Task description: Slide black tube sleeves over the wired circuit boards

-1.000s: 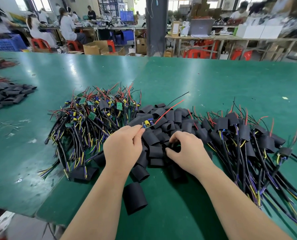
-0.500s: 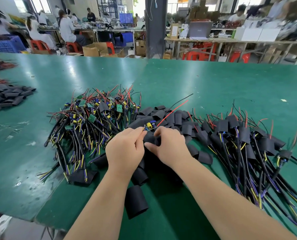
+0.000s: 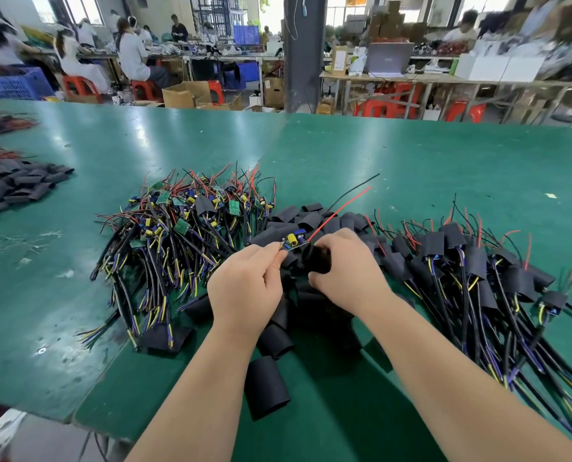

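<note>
the wired circuit board [image 3: 293,240], with a yellow component on top, is pinched at its near end by the fingertips of the left hand [image 3: 244,288]. its red lead [image 3: 341,208] and black lead [image 3: 354,187] run up and away from that pinch, free in the air. just right of the pinch, the right hand [image 3: 344,271] has its fingers curled round one black tube sleeve [image 3: 316,259], with the dark mouth turned toward the board. sleeve and board are very near. whether the leads have entered the mouth cannot be told. judged step: lining up the sleeve before it is drawn over the board.

beyond and beneath both grips lies a heap of loose sleeves [image 3: 311,215]. left of the left hand is a tangle of bare boards [image 3: 178,225]. right of the right hand lie the sleeved units [image 3: 471,261]. all rest on the green table [image 3: 411,161].

possible faults from here:
- the two leads splay apart. if one misses the mouth, it would likely fold back and jam.
- if the sleeve is squeezed flat, its lip may catch on the yellow component.
- the pinch area is small. push force could twist the board out of the fingertips and into the heap.
</note>
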`<state>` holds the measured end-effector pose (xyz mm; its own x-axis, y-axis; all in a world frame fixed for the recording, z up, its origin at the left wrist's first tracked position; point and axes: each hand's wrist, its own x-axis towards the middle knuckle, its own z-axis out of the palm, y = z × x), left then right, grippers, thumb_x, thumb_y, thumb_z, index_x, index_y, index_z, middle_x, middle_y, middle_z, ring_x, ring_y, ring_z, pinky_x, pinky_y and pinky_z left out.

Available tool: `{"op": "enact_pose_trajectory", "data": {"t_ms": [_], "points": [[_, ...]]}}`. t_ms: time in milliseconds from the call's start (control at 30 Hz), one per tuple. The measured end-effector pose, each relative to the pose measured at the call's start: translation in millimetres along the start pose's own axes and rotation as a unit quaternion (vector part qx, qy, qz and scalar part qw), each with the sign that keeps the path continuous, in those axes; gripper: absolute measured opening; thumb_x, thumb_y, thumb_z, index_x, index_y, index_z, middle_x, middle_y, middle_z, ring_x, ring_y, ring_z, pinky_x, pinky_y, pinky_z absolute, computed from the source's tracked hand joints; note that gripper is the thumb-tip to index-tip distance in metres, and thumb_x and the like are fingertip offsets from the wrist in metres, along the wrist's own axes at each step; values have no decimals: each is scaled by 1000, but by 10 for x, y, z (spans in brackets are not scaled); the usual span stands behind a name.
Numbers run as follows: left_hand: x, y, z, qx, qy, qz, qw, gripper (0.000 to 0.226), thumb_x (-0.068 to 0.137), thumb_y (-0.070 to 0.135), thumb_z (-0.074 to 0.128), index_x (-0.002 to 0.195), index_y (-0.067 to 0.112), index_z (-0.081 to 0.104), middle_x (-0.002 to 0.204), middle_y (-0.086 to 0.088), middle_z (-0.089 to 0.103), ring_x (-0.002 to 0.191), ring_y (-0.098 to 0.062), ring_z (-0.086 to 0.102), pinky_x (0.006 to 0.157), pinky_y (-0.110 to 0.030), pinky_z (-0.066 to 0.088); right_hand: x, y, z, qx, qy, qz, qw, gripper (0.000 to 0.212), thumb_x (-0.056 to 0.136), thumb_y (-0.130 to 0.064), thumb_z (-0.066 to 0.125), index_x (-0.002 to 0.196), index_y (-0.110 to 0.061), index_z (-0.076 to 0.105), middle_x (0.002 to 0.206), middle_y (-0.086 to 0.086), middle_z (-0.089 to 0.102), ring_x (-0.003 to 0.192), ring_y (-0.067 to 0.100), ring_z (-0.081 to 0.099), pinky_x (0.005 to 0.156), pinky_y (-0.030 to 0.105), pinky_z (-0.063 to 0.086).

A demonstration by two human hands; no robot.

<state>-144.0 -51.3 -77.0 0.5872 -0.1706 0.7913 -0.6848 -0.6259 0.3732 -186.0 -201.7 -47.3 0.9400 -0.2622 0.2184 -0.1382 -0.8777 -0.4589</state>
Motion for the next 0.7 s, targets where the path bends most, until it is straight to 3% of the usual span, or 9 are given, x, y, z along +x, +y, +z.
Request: {"op": "enact_pose_trajectory", "data": {"t_ms": [100,167,200,267,367,433,600,700], "points": [[7,-7,-14,-13,-2,2,1000,24,91,22,53,79,15,72,58,4,55,51,-18,48,43,-25,33,-64,168,-128,86,71,13,994,33,72,-25,79,103,-19,67,91,-9,59,86,9,59,77,11,38],[7,-4,-22,-38,-3,13,999,27,92,23,50,81,14,73,61,4,60,55,-21,55,44,-29,41,-115,304,-228,226,122,74,964,26,71,-26,81,91,-19,66,80,-11,66,75,1,60,74,7,41],[6,4,-26,-48,-3,20,999,27,91,23,50,82,13,74,63,4,62,57,-22,58,45,-30,44,-146,373,-272,329,143,107,927,23,73,-24,81,87,-14,67,82,-3,70,76,7,63,79,16,46],[3,30,-25,-65,-3,35,997,27,91,22,51,84,11,75,65,2,65,60,-23,62,48,-32,48,-216,477,-332,550,165,156,804,15,81,-16,74,77,-14,60,80,7,69,82,20,67,74,29,51],[-8,53,-20,-85,-2,52,995,27,91,20,52,84,8,75,67,0,67,60,-24,63,49,-34,50,-283,525,-372,748,158,206,611,15,92,-14,60,79,-13,52,77,5,65,88,22,72,69,23,53],[-12,47,-25,-93,-2,56,994,26,91,18,52,84,6,75,66,0,67,60,-25,62,49,-36,50,-301,530,-399,815,156,207,519,13,94,-19,57,88,-9,53,79,4,58,93,22,72,70,23,53],[-18,57,-30,-91,6,63,994,25,90,16,53,83,5,75,66,-1,67,59,-26,62,50,-36,50,-316,517,-457,885,162,182,397,34,91,-21,60,120,-5,50,114,13,65,95,25,71,59,24,54],[-26,59,-32,-87,3,69,994,26,91,18,53,83,6,75,67,-1,67,60,-26,62,51,-36,50,-332,498,-488,909,144,165,354,51,81,-18,66,126,-1,48,120,19,64,65,21,68,54,22,50]]}}
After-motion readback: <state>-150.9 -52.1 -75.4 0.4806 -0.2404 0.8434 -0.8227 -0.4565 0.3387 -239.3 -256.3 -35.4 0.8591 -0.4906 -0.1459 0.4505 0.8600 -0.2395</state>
